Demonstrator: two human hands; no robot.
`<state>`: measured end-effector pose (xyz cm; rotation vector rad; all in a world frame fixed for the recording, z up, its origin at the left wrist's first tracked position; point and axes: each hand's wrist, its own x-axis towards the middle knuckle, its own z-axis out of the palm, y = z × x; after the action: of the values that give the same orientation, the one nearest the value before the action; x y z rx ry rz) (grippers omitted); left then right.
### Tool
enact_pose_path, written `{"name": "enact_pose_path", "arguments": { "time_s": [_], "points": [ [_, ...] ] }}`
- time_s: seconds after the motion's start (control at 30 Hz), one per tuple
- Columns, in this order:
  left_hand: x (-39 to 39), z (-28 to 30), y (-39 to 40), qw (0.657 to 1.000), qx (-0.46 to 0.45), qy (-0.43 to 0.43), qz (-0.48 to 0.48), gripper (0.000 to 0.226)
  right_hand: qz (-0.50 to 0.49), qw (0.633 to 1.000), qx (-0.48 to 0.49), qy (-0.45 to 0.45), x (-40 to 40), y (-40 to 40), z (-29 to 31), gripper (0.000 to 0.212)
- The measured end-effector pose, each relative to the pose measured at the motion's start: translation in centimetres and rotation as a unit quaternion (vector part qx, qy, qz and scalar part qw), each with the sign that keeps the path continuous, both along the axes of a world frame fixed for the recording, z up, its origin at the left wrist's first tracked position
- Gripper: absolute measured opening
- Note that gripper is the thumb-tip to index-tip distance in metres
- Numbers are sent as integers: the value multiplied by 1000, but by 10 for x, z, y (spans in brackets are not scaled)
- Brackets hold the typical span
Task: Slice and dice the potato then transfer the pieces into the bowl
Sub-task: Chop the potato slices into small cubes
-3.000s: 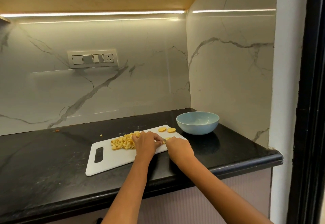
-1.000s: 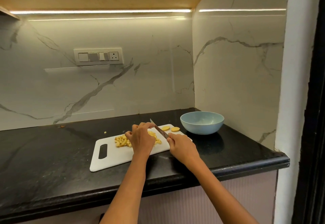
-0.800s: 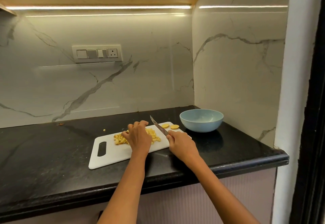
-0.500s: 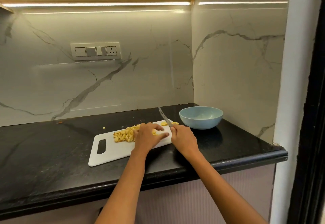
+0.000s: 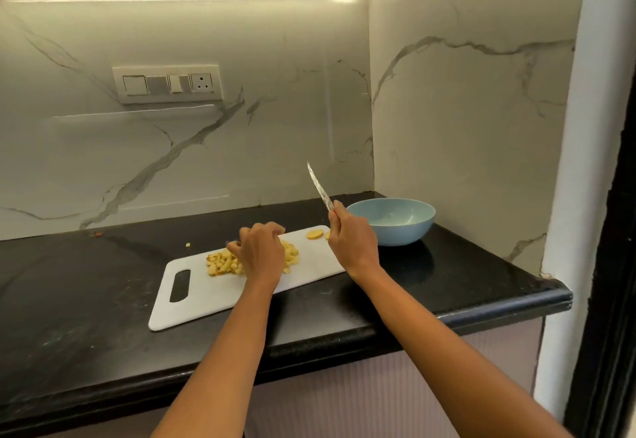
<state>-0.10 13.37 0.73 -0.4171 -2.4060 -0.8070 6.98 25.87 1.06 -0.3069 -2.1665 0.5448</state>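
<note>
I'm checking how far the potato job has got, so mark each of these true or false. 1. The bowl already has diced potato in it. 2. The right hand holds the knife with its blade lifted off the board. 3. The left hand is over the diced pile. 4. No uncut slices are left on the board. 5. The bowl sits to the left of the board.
1. False: the blue bowl looks empty.
2. True: the right hand grips the knife, blade pointing up and clear of the cutting board.
3. True: the left hand is over the diced potato.
4. False: a round slice lies near the board's far right end.
5. False: the bowl sits to the board's right.
</note>
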Motion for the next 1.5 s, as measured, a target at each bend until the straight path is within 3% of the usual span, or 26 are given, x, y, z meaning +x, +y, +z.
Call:
{"name": "enact_pose_path", "arguments": {
  "time_s": [0.13,0.37,0.43,0.63,1.03,1.37,1.5],
  "points": [
    [-19,1,18,999,-46,5,2,35,25,999,10,37,-21,5,5,39],
    [-46,8,43,964,-267,18,9,29,56,991,-8,124,-61,23,25,39],
    [-53,11,51,956,-293,3,-4,28,52,990,-9,129,-74,26,28,39],
    [-67,12,63,926,-326,-93,-167,65,51,989,25,140,-93,34,31,40],
    [-56,23,46,930,-275,-163,-182,30,66,983,17,172,-82,29,31,40],
    [-21,15,25,945,-227,-140,-190,17,67,997,-13,42,-25,17,15,29],
    [-4,8,21,953,-218,-119,-174,22,81,996,-23,-3,2,4,9,29]
  ]
}}
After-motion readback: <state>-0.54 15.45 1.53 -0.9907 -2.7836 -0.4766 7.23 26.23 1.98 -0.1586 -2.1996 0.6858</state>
